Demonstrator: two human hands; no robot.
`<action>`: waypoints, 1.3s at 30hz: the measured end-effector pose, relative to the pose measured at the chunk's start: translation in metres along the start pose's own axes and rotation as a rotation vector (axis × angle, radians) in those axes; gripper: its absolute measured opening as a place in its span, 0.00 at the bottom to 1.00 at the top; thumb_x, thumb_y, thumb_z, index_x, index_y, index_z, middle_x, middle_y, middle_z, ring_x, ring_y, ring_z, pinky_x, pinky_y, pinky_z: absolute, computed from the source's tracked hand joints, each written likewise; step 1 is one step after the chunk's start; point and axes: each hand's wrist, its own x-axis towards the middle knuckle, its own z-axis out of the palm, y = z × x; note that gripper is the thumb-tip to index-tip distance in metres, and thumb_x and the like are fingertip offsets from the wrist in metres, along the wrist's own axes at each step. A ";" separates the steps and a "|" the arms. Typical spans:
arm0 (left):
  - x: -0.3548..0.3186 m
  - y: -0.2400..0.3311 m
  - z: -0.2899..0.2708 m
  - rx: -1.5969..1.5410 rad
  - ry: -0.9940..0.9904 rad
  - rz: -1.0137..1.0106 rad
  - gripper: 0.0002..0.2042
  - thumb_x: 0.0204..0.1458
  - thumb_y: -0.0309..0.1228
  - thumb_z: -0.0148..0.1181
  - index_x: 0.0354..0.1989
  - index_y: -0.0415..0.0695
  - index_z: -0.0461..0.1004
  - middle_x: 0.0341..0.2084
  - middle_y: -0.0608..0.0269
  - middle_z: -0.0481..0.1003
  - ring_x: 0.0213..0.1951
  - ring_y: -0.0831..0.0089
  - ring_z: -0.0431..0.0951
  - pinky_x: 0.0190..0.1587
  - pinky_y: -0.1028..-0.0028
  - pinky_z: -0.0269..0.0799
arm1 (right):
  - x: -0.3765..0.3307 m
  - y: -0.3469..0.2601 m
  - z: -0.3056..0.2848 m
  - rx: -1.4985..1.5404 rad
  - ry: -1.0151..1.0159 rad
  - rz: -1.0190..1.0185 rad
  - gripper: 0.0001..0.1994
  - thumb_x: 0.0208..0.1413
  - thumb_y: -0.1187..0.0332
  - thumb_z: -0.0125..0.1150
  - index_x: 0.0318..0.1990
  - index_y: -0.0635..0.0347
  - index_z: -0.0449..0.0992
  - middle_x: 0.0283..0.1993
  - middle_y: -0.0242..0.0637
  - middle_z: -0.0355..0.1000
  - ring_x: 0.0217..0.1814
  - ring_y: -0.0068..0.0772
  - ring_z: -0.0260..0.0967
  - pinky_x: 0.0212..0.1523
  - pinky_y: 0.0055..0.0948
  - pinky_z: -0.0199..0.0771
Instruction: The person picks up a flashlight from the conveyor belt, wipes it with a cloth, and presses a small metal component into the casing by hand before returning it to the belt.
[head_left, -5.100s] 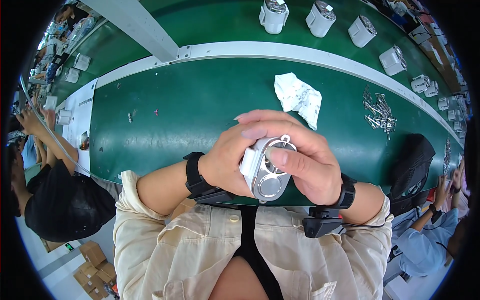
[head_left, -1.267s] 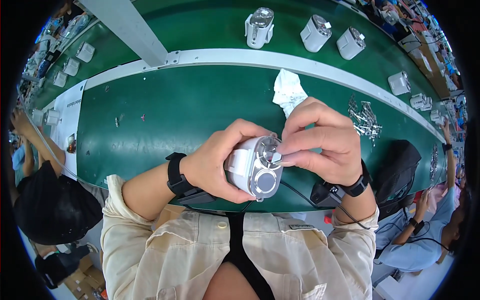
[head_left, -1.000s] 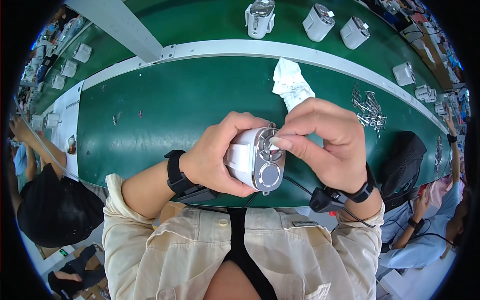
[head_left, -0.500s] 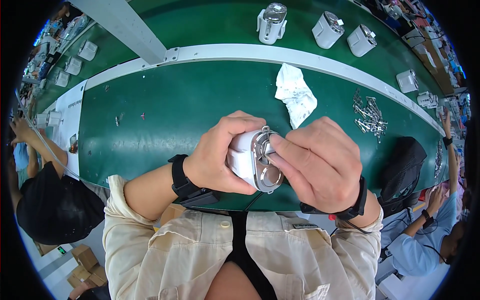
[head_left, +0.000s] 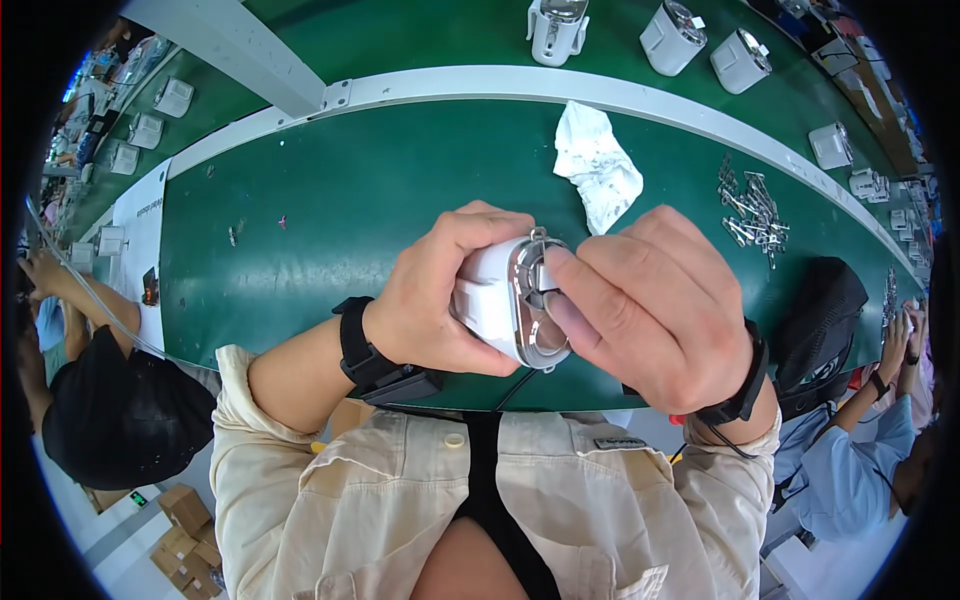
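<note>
Right hand [head_left: 655, 305] perhaps lower on white device [head_left: 505, 300]

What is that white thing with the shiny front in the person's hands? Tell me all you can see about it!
The white device is a small, blocky casing, plastic by its look, with a shiny silver metal face and a little loop at the top. It is held up above the green table, tipped sideways with the shiny face toward the person's right. The left hand wraps around its white body. The right hand presses fingertips on the metal face, hiding part of it.
</note>
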 end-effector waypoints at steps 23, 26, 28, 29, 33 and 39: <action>-0.003 0.009 0.004 -0.086 0.016 0.056 0.43 0.27 0.31 0.81 0.55 0.44 0.59 0.48 0.52 0.70 0.47 0.57 0.74 0.47 0.64 0.71 | 0.002 -0.021 0.017 1.557 -0.030 0.930 0.30 0.57 0.71 0.58 0.67 0.64 0.58 0.61 0.41 0.64 0.62 0.34 0.63 0.62 0.33 0.61; -0.013 0.003 0.005 -0.121 -0.006 0.041 0.43 0.27 0.32 0.81 0.54 0.44 0.59 0.47 0.52 0.70 0.47 0.56 0.74 0.47 0.64 0.71 | 0.000 -0.024 0.022 1.599 -0.043 0.939 0.29 0.56 0.72 0.58 0.66 0.63 0.59 0.62 0.41 0.63 0.62 0.34 0.63 0.62 0.34 0.61; -0.014 0.001 0.005 -0.080 -0.011 0.059 0.43 0.26 0.32 0.81 0.54 0.45 0.59 0.46 0.52 0.70 0.47 0.56 0.74 0.46 0.64 0.72 | -0.003 -0.026 0.028 1.598 0.013 0.941 0.28 0.56 0.72 0.58 0.66 0.61 0.60 0.63 0.40 0.63 0.62 0.35 0.63 0.63 0.34 0.60; -0.014 0.000 0.006 -0.059 -0.013 0.067 0.43 0.26 0.32 0.81 0.53 0.45 0.59 0.46 0.52 0.71 0.46 0.56 0.74 0.45 0.64 0.72 | -0.005 -0.027 0.028 1.597 0.013 0.942 0.28 0.56 0.72 0.58 0.66 0.61 0.60 0.63 0.40 0.63 0.62 0.35 0.63 0.63 0.34 0.60; 0.005 0.007 0.004 -0.044 -0.040 0.108 0.45 0.25 0.32 0.81 0.54 0.45 0.57 0.47 0.52 0.70 0.47 0.55 0.74 0.46 0.64 0.71 | -0.006 -0.025 0.030 1.629 0.059 0.970 0.25 0.57 0.70 0.57 0.64 0.60 0.64 0.64 0.40 0.61 0.62 0.35 0.64 0.63 0.34 0.61; 0.006 0.011 -0.003 -0.050 -0.049 0.049 0.45 0.26 0.32 0.81 0.55 0.44 0.56 0.50 0.49 0.69 0.50 0.54 0.73 0.49 0.63 0.70 | 0.004 -0.021 0.021 1.751 0.100 0.993 0.20 0.61 0.67 0.54 0.59 0.63 0.67 0.63 0.41 0.62 0.62 0.36 0.63 0.62 0.35 0.62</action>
